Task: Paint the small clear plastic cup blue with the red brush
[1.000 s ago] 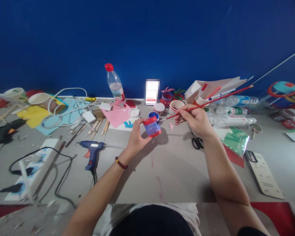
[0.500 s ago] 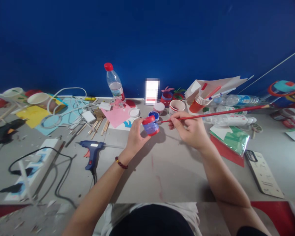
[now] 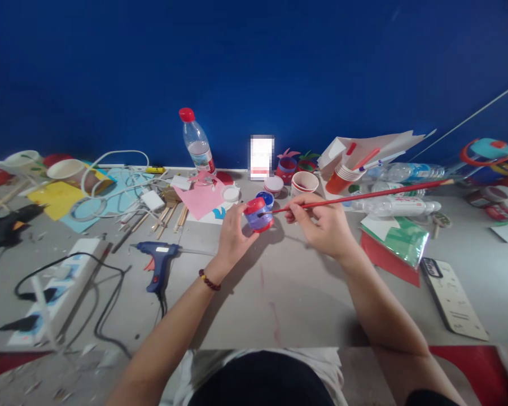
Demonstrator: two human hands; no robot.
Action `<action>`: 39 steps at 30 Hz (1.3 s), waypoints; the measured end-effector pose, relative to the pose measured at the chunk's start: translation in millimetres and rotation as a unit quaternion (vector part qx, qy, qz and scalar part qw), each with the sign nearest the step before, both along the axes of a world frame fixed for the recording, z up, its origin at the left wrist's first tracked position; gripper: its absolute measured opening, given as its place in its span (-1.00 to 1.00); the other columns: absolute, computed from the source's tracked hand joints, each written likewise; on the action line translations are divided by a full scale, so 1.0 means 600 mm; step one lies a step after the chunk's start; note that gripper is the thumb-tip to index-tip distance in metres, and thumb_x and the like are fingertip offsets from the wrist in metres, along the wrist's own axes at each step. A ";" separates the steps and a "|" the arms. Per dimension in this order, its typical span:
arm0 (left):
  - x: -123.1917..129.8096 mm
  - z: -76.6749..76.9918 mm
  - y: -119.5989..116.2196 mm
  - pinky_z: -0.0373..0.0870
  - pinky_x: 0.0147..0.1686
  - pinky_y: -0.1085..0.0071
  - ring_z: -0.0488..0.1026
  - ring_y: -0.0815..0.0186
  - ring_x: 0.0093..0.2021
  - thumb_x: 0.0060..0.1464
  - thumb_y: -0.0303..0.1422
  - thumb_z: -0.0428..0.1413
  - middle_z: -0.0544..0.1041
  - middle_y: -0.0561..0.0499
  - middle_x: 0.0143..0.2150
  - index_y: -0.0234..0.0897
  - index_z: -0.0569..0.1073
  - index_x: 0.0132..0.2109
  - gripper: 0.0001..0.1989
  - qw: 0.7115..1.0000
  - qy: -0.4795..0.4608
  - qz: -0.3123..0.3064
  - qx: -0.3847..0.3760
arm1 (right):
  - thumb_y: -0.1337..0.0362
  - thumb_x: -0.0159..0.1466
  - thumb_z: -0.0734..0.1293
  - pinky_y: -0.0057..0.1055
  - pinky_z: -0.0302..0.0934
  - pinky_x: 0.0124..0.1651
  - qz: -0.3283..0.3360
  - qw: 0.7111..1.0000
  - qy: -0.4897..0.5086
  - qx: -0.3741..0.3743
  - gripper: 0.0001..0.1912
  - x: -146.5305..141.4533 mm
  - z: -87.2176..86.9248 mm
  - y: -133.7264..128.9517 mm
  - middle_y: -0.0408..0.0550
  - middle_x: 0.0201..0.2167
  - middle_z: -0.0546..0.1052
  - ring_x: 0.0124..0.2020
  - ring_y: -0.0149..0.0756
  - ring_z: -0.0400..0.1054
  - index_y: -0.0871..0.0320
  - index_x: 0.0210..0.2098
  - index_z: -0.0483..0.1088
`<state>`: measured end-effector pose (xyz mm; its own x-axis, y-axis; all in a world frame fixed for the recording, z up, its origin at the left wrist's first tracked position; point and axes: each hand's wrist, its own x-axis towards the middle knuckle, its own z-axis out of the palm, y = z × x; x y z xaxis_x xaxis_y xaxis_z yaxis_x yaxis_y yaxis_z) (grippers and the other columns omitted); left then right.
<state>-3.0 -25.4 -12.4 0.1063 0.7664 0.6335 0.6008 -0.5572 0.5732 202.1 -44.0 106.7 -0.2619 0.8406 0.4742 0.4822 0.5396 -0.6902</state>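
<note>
My left hand [image 3: 233,232] grips a small cup-like piece [image 3: 258,220] from its left side, tilted above the table. Its ends are red, and a blue-purple band runs round the middle. In my right hand [image 3: 322,223] is a long red-handled paintbrush [image 3: 364,195], the fingers pinched near its bristle end. The brush's dark tip touches the blue band. Just behind the piece stands an open pot of blue paint [image 3: 265,198]. A white lid or jar [image 3: 274,184] and a paper cup with reddish inside [image 3: 305,183] are close by.
A blue glue gun [image 3: 158,262] and a power strip [image 3: 61,293] with cords lie left. A red-capped bottle [image 3: 197,144] stands behind pink paper [image 3: 198,197]. To the right are stacked paper cups [image 3: 341,179], plastic bottles [image 3: 400,206], a green packet [image 3: 400,239] and a phone [image 3: 455,299].
The brush has moved slightly left and down, from the piece's right edge onto its blue band. My left hand has tilted the piece a little and stays in place.
</note>
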 end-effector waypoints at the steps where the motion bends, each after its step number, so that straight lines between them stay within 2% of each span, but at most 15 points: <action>1: -0.001 0.000 0.000 0.40 0.08 0.03 0.40 0.06 0.12 -0.01 -0.34 0.28 0.42 -0.15 0.09 -0.17 0.21 0.17 -0.36 1.000 -0.005 0.003 -0.005 | 0.24 0.39 0.21 -0.40 0.40 -0.40 -0.011 1.000 0.004 0.000 -0.79 0.003 0.000 0.003 -0.05 -0.37 0.55 -0.41 -0.32 0.47 0.11 -0.34 0.40; 5: -0.006 -0.002 0.000 0.37 0.12 0.00 0.38 0.08 0.14 -0.02 -0.36 0.28 0.40 -0.12 0.11 -0.12 0.18 0.19 -0.34 1.000 -0.021 0.009 -0.022 | 0.19 0.38 0.22 -0.39 0.43 -0.42 -0.049 0.999 0.018 -0.002 -0.77 0.020 -0.003 0.021 -0.05 -0.43 0.55 -0.43 -0.29 0.49 0.13 -0.36 0.39; 9: -0.006 0.002 -0.001 0.40 0.08 0.05 0.40 0.09 0.11 -0.04 -0.39 0.29 0.41 -0.10 0.09 -0.11 0.19 0.17 -0.34 1.000 -0.013 0.007 -0.021 | 0.14 0.37 0.25 -0.35 0.47 -0.37 -0.058 0.996 0.053 -0.039 -0.75 0.027 -0.011 0.031 -0.05 -0.43 0.54 -0.45 -0.29 0.50 0.13 -0.37 0.38; 13: -0.003 0.010 -0.002 0.42 0.02 0.10 0.43 0.09 0.05 -0.05 -0.42 0.27 0.43 -0.09 0.04 -0.13 0.21 0.14 -0.37 1.000 0.007 -0.002 -0.009 | 0.16 0.39 0.24 -0.36 0.45 -0.36 -0.046 0.997 0.038 -0.044 -0.78 0.017 -0.019 0.023 -0.05 -0.39 0.54 -0.41 -0.29 0.50 0.12 -0.32 0.40; 19: -0.001 0.004 0.004 0.38 0.04 0.03 0.42 0.04 0.02 -0.05 -0.39 0.29 0.44 -0.12 0.03 -0.13 0.20 0.16 -0.35 0.999 0.053 0.005 -0.001 | 0.28 0.40 0.18 -0.31 0.34 -0.31 -0.007 0.999 -0.040 0.022 -0.81 -0.004 -0.008 0.000 -0.05 -0.40 0.52 -0.39 -0.29 0.41 0.10 -0.33 0.37; 25: 0.001 0.000 0.004 0.38 0.03 0.03 0.41 0.02 0.03 -0.06 -0.42 0.28 0.45 -0.13 0.03 -0.14 0.19 0.17 -0.33 0.998 0.055 0.011 0.015 | 0.33 0.39 0.18 -0.32 0.33 -0.30 0.039 0.999 -0.026 0.026 -0.81 -0.009 -0.001 -0.008 -0.07 -0.38 0.53 -0.38 -0.31 0.41 0.11 -0.33 0.37; 32: -0.005 0.006 -0.001 0.38 0.03 0.06 0.41 0.04 0.05 -0.08 -0.40 0.30 0.44 -0.11 0.04 -0.14 0.23 0.14 -0.35 0.999 0.025 0.013 -0.021 | 0.21 0.39 0.21 -0.36 0.42 -0.37 -0.015 1.000 0.019 -0.019 -0.77 0.003 -0.009 0.009 -0.05 -0.36 0.56 -0.41 -0.29 0.49 0.11 -0.33 0.43; 36: -0.010 0.000 0.001 0.38 0.06 0.06 0.41 0.05 0.08 -0.09 -0.39 0.31 0.43 -0.10 0.05 -0.13 0.22 0.16 -0.32 1.000 0.002 0.016 -0.002 | 0.13 0.39 0.22 -0.36 0.42 -0.41 -0.060 0.998 0.018 -0.004 -0.74 0.020 -0.012 0.023 -0.04 -0.41 0.56 -0.40 -0.26 0.50 0.11 -0.33 0.42; 39: -0.010 -0.004 0.002 0.37 0.08 0.03 0.40 0.04 0.10 -0.09 -0.38 0.32 0.43 -0.11 0.07 -0.13 0.22 0.17 -0.31 1.000 -0.001 0.019 0.002 | 0.13 0.39 0.22 -0.35 0.40 -0.41 -0.065 0.998 0.006 -0.007 -0.74 0.026 -0.019 0.027 -0.03 -0.38 0.55 -0.39 -0.25 0.49 0.11 -0.33 0.40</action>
<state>-9.1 -24.5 -14.6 0.0760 0.7669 0.6373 0.6212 -0.5363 0.5713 217.6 -27.6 95.1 -0.1448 0.8741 0.4638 0.5391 0.4627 -0.7038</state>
